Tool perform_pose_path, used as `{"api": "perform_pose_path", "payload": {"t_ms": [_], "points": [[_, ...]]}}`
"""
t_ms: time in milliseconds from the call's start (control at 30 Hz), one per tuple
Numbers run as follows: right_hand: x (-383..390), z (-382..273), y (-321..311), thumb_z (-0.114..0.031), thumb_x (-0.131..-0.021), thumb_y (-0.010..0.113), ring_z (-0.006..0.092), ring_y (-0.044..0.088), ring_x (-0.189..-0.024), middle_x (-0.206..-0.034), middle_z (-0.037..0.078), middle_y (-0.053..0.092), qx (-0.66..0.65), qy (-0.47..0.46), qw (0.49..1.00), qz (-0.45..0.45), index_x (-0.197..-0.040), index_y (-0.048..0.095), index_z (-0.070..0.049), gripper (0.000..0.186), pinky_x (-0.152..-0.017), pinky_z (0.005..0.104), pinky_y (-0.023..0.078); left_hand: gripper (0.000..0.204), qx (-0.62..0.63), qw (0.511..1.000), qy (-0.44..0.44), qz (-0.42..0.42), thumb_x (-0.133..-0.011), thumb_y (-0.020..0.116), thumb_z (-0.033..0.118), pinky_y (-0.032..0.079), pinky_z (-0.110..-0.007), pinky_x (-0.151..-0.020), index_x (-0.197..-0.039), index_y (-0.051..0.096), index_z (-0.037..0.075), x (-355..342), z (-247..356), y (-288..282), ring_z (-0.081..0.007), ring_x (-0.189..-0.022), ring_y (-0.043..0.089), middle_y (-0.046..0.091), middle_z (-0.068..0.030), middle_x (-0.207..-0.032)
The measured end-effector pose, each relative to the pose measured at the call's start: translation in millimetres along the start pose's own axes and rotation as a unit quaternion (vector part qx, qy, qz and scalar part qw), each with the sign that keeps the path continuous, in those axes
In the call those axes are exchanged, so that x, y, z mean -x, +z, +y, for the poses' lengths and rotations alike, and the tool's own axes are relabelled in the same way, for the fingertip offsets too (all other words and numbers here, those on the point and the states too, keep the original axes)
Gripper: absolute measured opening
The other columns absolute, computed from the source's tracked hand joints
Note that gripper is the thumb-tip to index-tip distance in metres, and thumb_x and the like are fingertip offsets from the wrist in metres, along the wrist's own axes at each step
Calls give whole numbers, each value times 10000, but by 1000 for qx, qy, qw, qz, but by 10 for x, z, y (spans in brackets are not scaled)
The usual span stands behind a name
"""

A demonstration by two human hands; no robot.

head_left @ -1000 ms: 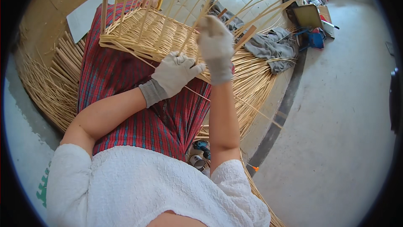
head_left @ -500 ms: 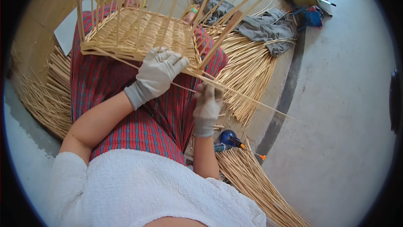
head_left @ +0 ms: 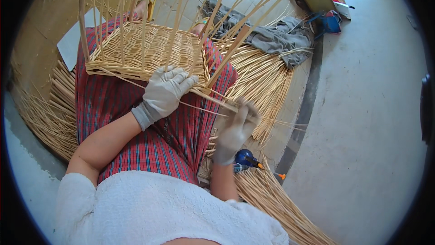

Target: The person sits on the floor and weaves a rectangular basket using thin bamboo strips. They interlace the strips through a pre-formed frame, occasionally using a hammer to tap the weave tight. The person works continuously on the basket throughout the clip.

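Note:
A woven wicker basket base [head_left: 149, 45] rests across my lap on a red checked cloth [head_left: 149, 147], with tall upright stakes [head_left: 173, 23] standing along its edges. In a pale glove, my left hand [head_left: 164, 90] is closed over the near rim, towards its right end. Thin wicker strands [head_left: 213, 99] run out from that rim to the right. My gloved right hand [head_left: 237, 129], smeared by motion, has its fingers bent around these strands. One strand end hangs loose between the two hands. The fingers under the rim are hidden.
Bundles of wicker rods lie on the floor at left [head_left: 43, 113], far right [head_left: 267, 72] and near right [head_left: 281, 195]. A grey cloth [head_left: 283, 41] covers part of one bundle. By my right wrist sits a dark blue round object [head_left: 244, 158] with an orange tip.
My right hand has moved right and slightly nearer me, along the strands. The left hand keeps its place on the rim. The view has shifted a little.

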State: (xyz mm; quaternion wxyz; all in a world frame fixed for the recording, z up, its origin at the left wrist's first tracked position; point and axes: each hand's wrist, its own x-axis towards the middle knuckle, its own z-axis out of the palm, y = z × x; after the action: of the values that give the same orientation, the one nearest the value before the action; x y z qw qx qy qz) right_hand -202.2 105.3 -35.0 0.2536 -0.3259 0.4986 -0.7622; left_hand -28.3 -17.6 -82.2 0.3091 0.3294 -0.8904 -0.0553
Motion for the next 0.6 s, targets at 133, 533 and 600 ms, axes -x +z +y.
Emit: {"api": "perform_pose_path", "payload": {"t_ms": [133, 533, 600], "points": [[-1034, -265, 555, -16, -1032, 578, 315, 568, -1352, -1431, 205, 599, 236, -59, 954, -173, -1480, 476, -47, 460, -1146, 420, 476, 759, 37, 996, -45, -70, -860, 765, 237, 464, -415, -978, -1571, 500, 210, -81, 54, -179, -228, -1016, 676, 689, -15, -1031], [-1454, -177, 1253, -44, -920, 772, 175, 680, -785, -1315, 163, 694, 299, -175, 891, -293, -1670, 257, -143, 915, -646, 310, 560, 606, -166, 984, -62, 27, -891, 656, 168, 435, -433, -1023, -1491, 581, 210, -185, 185, -622, -162, -1155, 574, 552, -1, -1026], [-1284, -185, 1112, -104, -947, 781, 141, 675, -746, -1181, 128, 754, 232, 69, 924, -295, -1579, 423, -100, 726, -581, 318, 537, 562, -183, 982, -48, 8, -878, 669, 189, 471, -406, -958, -1437, 605, 189, -201, 225, -636, -172, -1084, 590, 546, -8, -1010]]}}
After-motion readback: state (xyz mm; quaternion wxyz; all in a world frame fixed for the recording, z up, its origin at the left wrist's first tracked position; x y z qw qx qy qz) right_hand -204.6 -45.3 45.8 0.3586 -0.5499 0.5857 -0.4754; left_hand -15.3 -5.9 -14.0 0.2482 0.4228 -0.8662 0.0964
